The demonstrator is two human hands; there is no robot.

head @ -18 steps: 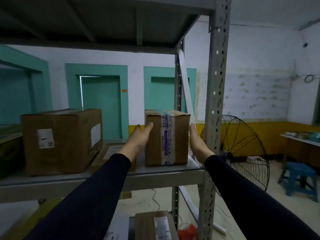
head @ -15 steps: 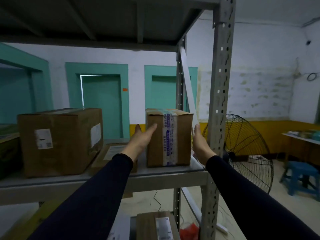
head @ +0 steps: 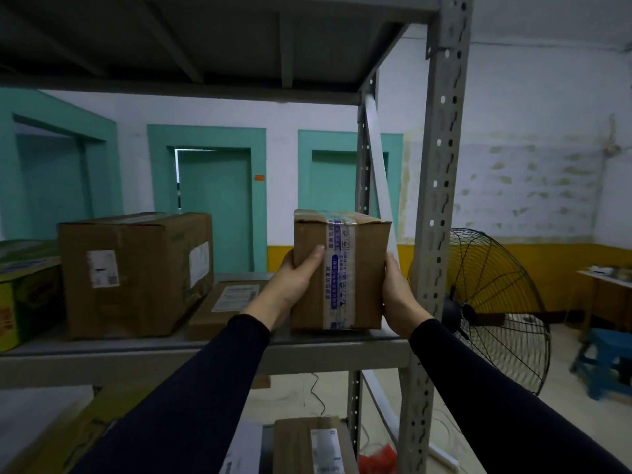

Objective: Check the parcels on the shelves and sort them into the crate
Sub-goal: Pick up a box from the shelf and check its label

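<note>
At the far left of the grey metal shelf (head: 205, 354), a green and yellow box (head: 24, 295) is seen, cut off by the edge of the view. Just beside it, a big brown cardboard box (head: 136, 275) is stood on the shelf, with a white label on its front and another on its side. Next to that, a flat brown parcel (head: 222, 309) is laid down with a white label on top.

The left hand (head: 294, 282) is pressed against the left side of the small taped box (head: 342, 268), and its thumb is curled round onto the front face. The right hand (head: 396, 295) is held against the right side of the same box, so the box is gripped between both hands. The small taped box is kept upright at the right end of the shelf, close to the front edge, with a strip of blue and white tape run down its front. It cannot be told if its bottom is touching the shelf or just off it. Dark sleeves are worn on both arms.

Below, on a lower shelf, another brown parcel (head: 307, 446) with a white label is seen. To the right, the grey shelf post (head: 437, 200) is stood up tall. Behind it, a big black fan (head: 485, 302) is set on the floor, and a blue stool (head: 605, 360) is seen at the far right.
</note>
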